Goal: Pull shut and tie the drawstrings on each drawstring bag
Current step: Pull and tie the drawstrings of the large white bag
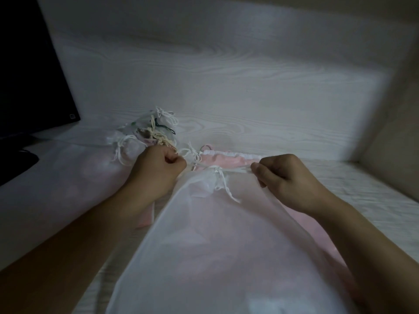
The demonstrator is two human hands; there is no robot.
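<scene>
A large sheer white drawstring bag [217,245] lies in front of me, its neck gathered at a small knot [218,171]. My left hand [158,168] pinches the white drawstring [238,170] on the left of the knot, and my right hand [288,177] pinches it on the right. The cord runs taut between both hands. A pink drawstring bag [226,160] with a white top hem lies flat underneath. Several small tied bags [149,130] are piled at the left behind my left hand.
The white wood-grain table [226,87] stretches ahead. A dark monitor [29,75] stands at the far left with a dark object [15,159] below it. A beige wall [399,123] rises on the right.
</scene>
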